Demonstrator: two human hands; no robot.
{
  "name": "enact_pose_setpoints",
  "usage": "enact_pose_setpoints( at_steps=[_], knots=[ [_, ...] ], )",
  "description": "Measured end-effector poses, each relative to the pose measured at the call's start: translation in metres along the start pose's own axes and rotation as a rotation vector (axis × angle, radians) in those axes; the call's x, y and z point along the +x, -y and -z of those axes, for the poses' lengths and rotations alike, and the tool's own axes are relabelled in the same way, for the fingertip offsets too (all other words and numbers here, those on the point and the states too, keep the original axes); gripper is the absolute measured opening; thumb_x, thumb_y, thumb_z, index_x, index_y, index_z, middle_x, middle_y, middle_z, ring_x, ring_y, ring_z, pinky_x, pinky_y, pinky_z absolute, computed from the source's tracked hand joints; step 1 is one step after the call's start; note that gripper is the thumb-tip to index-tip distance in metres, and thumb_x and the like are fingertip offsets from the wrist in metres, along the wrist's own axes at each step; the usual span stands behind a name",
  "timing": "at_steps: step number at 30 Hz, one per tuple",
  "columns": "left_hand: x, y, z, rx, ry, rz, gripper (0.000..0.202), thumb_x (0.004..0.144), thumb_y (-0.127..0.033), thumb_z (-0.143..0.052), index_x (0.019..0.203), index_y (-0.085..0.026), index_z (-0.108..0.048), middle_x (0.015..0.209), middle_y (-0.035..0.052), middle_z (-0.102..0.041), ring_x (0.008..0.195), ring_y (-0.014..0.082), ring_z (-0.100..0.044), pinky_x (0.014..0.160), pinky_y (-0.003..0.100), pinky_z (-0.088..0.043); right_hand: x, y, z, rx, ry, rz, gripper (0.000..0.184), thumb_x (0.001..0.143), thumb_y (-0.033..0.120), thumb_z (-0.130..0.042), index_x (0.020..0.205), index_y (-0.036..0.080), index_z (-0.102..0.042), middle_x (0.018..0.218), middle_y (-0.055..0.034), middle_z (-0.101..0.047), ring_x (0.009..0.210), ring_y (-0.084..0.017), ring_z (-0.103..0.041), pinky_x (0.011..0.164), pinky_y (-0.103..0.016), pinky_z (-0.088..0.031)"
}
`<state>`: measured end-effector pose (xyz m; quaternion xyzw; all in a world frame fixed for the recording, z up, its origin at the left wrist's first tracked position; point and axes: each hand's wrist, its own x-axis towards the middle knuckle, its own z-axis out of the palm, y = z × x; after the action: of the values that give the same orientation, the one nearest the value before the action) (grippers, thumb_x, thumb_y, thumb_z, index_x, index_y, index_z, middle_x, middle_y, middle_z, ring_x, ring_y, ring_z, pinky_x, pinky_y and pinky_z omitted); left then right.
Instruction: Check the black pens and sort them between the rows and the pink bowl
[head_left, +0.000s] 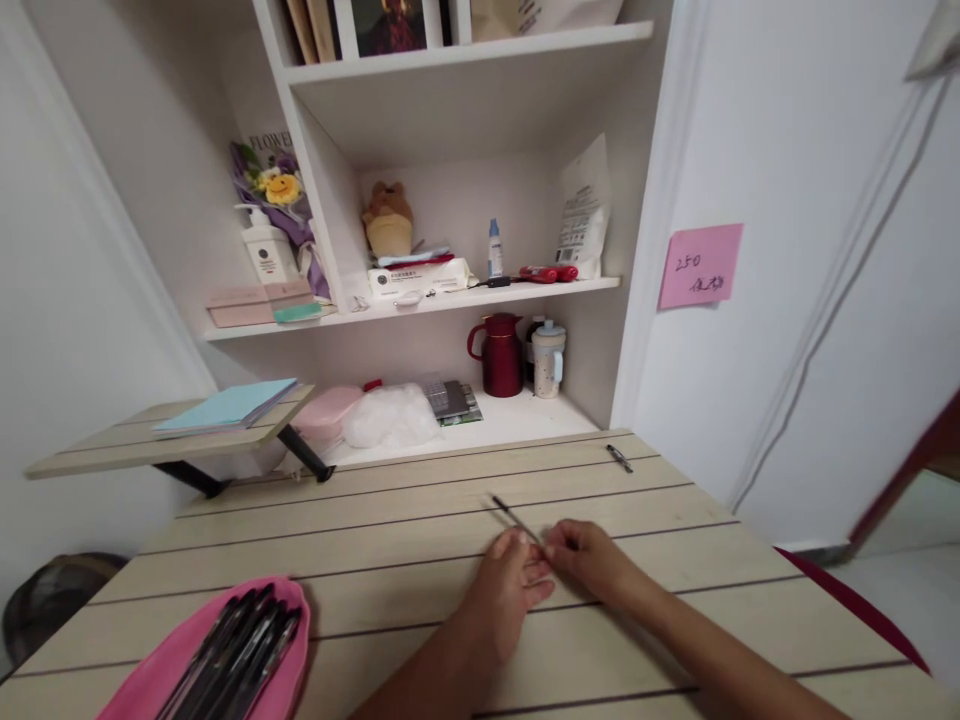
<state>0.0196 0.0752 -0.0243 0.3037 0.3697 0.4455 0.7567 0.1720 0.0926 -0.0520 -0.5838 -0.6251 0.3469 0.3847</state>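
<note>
A slim pen point(514, 517), dark at its far tip and blurred by motion, is held slanting above the tabletop. My right hand point(589, 560) pinches its near end with closed fingers. Just left of that, my left hand point(510, 580) has its thumb and fingertips against the pen's shaft, its other fingers loosely curled towards the right hand. A short dark pen part point(619, 458) lies by itself near the back right of the table. At the front left, a pink tray point(298, 640) holds several dark pens point(240, 650) lying side by side.
The slatted wooden table point(405, 620) reaches back to a white shelf unit. A small raised stand point(97, 440) carries blue paper point(229, 405) at the left. A red jug point(502, 355) and a pale cup point(548, 360) stand on the lower shelf, beside a white plastic bag point(391, 416).
</note>
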Motion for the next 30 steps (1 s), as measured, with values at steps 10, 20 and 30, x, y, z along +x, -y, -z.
enact_pose_setpoints(
  at_steps=[10, 20, 30],
  knots=[
    [0.001, 0.003, 0.010, -0.232, 0.045, 0.044, 0.024, 0.076, -0.040, -0.056, 0.083, -0.019, -0.047, 0.071, 0.0024, -0.058, 0.074, 0.0200, -0.059, 0.072, 0.042, -0.044, 0.051, -0.031, 0.102, -0.571, -0.530, -0.193, 0.030, 0.075, 0.037, -0.049, 0.096, 0.016, -0.055, 0.090, -0.0114, -0.063, 0.080, -0.024, -0.058, 0.064, -0.031, -0.040],
    [0.003, 0.005, 0.011, -0.234, 0.130, 0.050, 0.023, 0.079, -0.041, -0.052, 0.088, -0.020, -0.048, 0.073, 0.0029, -0.058, 0.072, 0.0185, -0.058, 0.070, 0.039, -0.042, 0.086, -0.078, 0.118, -0.756, -0.523, -0.314, 0.040, 0.082, 0.023, -0.040, 0.119, 0.007, -0.043, 0.098, -0.0201, -0.062, 0.093, -0.027, -0.060, 0.072, -0.033, -0.042],
    [-0.003, 0.015, 0.009, 0.186, 0.239, -0.162, 0.035, 0.080, -0.046, -0.049, 0.093, -0.014, -0.054, 0.052, -0.0045, -0.047, 0.039, 0.0056, -0.040, 0.039, 0.018, -0.025, 0.043, -0.047, 0.108, -0.437, -0.490, -0.251, 0.020, 0.072, 0.018, -0.048, 0.083, 0.015, -0.064, 0.084, -0.0138, -0.066, 0.077, -0.024, -0.061, 0.066, -0.031, -0.042]
  ],
)
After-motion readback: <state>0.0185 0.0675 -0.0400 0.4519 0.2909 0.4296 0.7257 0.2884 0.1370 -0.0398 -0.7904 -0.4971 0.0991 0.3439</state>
